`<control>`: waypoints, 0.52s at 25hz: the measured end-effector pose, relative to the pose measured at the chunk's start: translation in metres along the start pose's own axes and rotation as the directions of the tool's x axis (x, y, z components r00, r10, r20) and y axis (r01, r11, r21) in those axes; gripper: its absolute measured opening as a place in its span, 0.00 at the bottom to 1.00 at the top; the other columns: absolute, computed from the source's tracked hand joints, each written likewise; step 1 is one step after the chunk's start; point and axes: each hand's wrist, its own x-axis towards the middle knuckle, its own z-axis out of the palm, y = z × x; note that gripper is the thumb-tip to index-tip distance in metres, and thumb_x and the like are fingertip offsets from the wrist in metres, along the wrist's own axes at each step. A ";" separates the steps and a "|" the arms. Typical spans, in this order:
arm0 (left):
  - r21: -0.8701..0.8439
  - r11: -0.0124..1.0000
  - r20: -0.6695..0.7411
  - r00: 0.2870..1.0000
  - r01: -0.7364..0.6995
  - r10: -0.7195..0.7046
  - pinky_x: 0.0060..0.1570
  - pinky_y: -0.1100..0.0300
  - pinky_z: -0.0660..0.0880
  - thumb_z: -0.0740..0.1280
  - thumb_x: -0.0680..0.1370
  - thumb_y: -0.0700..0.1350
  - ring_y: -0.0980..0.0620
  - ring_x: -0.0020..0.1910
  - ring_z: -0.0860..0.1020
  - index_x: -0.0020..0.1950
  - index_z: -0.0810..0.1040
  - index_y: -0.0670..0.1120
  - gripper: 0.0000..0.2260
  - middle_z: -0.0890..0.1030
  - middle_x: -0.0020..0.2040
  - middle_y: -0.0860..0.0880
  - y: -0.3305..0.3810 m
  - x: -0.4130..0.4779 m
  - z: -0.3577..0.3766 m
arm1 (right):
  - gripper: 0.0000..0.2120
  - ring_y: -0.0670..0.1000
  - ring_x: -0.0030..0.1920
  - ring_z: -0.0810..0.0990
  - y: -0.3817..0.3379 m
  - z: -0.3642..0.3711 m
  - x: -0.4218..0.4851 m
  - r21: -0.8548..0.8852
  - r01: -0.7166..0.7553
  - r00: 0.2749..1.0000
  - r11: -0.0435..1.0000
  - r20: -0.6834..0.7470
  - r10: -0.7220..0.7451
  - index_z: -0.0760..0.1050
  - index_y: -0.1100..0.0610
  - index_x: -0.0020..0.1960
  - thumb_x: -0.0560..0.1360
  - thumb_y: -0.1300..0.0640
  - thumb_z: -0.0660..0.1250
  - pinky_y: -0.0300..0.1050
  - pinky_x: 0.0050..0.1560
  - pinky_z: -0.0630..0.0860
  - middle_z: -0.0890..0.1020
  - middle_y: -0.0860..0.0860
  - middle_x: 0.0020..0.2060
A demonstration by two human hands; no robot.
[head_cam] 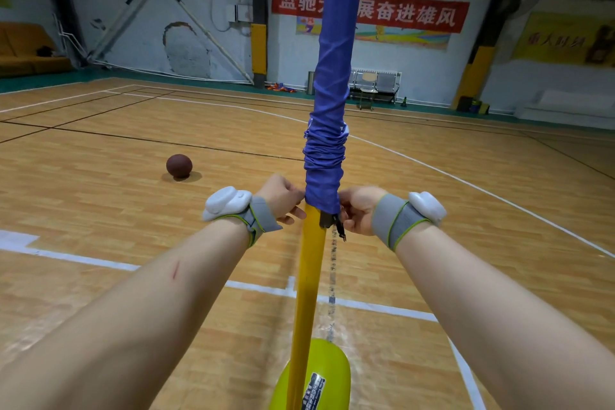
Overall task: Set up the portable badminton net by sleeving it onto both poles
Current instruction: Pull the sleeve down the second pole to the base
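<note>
A yellow pole [307, 293] stands upright in a yellow-green base [329, 366] right in front of me. The net's blue sleeve [329, 93] covers the pole's upper part and is bunched in folds just above its lower hem. My left hand [281, 198] pinches that hem on the left side. My right hand [356, 210] pinches it on the right, beside a black edge and a thin cord [332, 276] that hangs down along the pole. The fingertips of both hands are hidden behind the fabric.
A brown basketball [179, 165] lies on the wooden court floor to the left. White court lines [83, 261] cross beneath my arms. Metal chairs [374, 81] and a red banner [409, 15] line the far wall.
</note>
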 end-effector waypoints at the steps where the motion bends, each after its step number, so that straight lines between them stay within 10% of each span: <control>1: -0.026 0.999 0.018 1.000 0.024 -0.024 0.18 0.69 0.68 0.59 0.80 0.40 0.61 0.18 0.75 0.34 0.67 0.44 0.13 0.69 0.32 0.48 -0.001 0.001 -0.001 | 0.17 0.42 0.16 0.63 0.001 0.000 0.002 -0.006 -0.004 1.000 1.000 -0.009 0.004 0.64 0.56 0.30 0.78 0.61 0.55 0.31 0.19 0.55 0.65 0.48 0.26; 6: -0.062 0.981 0.124 0.977 0.182 -0.173 0.23 0.69 0.69 0.61 0.78 0.41 0.58 0.20 0.77 0.38 0.72 0.44 0.08 0.72 0.31 0.49 0.000 -0.003 -0.009 | 0.18 0.42 0.13 0.63 0.009 -0.001 0.006 -0.044 -0.031 1.000 0.999 -0.002 0.031 0.63 0.55 0.29 0.78 0.58 0.57 0.32 0.19 0.55 0.66 0.46 0.14; 13: -0.045 0.970 0.210 0.952 0.238 -0.224 0.24 0.69 0.64 0.63 0.74 0.42 0.57 0.20 0.74 0.36 0.74 0.43 0.07 0.74 0.24 0.51 0.013 -0.014 -0.012 | 0.21 0.44 0.18 0.62 0.009 -0.003 -0.006 0.054 -0.055 0.994 0.997 0.095 0.050 0.62 0.55 0.28 0.78 0.51 0.57 0.32 0.19 0.54 0.64 0.48 0.22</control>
